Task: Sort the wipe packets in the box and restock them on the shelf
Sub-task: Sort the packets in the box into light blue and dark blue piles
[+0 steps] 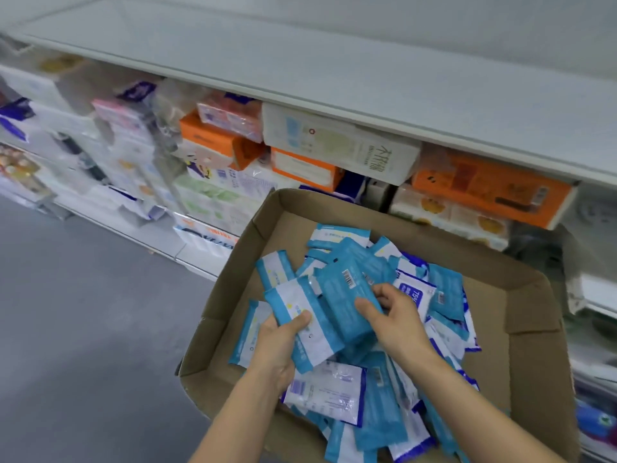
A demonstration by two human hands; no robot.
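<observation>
Teal wipe packets point(367, 332) piling in cardboard box point(531, 355) at 5 o'clock; left hand point(277, 345) gripping white-faced packet point(300, 319), right hand point(397, 319) pinching teal one point(344, 295); you're sorting, so keep faces aligned, stack by colour

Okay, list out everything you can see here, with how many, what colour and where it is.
Brown cardboard box: one, open-topped, in front of the shelves at lower right.
Loose wipe packets: many, too jumbled to count, mostly blue and white, piled in the box.
Blue-and-white packet: one, held above the pile on the left.
Teal barcode packet: one, held beside it on the right.
Orange tissue packs: several, on the shelf behind the box.
White tissue pack: one, large, under the upper shelf.
Grey upper shelf: one, bare where visible.
Grey floor: at left.
Left hand: gripping the blue-and-white packet.
Right hand: gripping the teal barcode packet.
</observation>
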